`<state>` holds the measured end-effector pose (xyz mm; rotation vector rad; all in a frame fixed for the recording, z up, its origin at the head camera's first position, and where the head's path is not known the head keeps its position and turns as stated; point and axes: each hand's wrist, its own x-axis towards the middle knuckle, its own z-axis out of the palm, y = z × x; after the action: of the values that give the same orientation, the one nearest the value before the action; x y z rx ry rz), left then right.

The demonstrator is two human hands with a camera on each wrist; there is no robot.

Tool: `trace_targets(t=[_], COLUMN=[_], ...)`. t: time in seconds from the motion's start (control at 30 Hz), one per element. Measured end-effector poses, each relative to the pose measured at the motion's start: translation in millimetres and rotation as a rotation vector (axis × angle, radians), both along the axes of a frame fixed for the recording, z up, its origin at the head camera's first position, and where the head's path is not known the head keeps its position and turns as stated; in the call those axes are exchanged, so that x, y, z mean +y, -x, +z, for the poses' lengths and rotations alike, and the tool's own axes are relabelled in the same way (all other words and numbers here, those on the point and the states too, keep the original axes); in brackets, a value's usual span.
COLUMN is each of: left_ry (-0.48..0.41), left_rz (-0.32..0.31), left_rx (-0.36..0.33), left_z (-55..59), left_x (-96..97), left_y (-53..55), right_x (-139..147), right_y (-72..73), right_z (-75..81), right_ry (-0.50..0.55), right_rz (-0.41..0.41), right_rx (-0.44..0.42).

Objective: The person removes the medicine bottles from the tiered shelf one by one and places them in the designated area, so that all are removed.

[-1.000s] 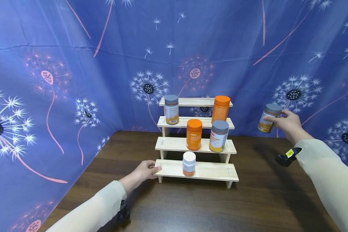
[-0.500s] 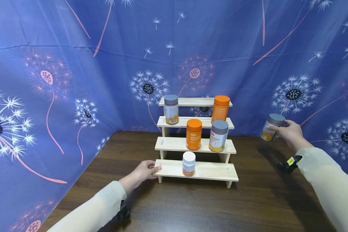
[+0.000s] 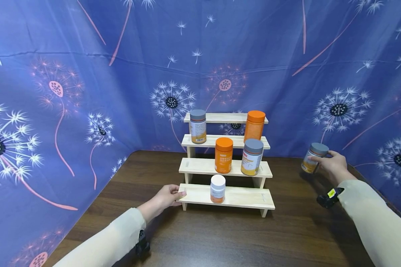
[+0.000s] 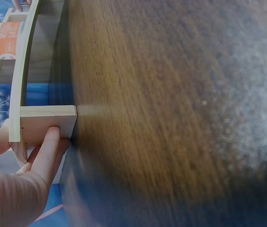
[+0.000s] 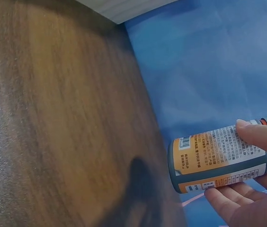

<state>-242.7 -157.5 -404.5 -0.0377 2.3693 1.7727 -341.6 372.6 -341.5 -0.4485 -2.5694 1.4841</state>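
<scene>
My left hand [image 3: 163, 198] grips the left end of the lowest board of a stepped wooden rack [image 3: 244, 196]; in the left wrist view its fingers [image 4: 46, 153] press the short leg under that board. Off to the right, my right hand [image 3: 334, 165] holds a grey-lidded supplement bottle [image 3: 309, 163], thumb on one side and fingers on the other. This bottle [image 5: 218, 158] has a yellow and white label with small print. It is low over the back right of the table and tilts slightly; whether its base touches the wood I cannot tell.
On the rack stand a white bottle [image 3: 218, 189], an orange bottle [image 3: 223, 155], a grey-lidded bottle [image 3: 252, 157], another grey-lidded bottle [image 3: 198, 127] and a taller orange bottle [image 3: 254, 126]. A blue dandelion-print cloth [image 3: 280, 89] hangs behind the brown table [image 3: 220, 241].
My right hand has lowered the grey-lidded bottle toward the table, after a small shift to the right. The left hand and the rack stay where they were.
</scene>
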Motion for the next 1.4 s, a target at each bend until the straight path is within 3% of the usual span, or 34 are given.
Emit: trace_targets(t=[0.87, 1.4], left_ry=[-0.001, -0.011], left_rz=[-0.007, -0.015], left_rx=[-0.001, 0.009], left_z=[-1.6, -4.1], left_x=[-0.6, -2.0], left_y=[0.8, 2.0], right_x=[6.7, 8.3], right_y=[-0.2, -4.0], right_z=[-32.4, -41.2], right_ry=[-0.045, -0.046], right_rz=[-0.027, 0.018], right_rx=[-0.014, -0.022])
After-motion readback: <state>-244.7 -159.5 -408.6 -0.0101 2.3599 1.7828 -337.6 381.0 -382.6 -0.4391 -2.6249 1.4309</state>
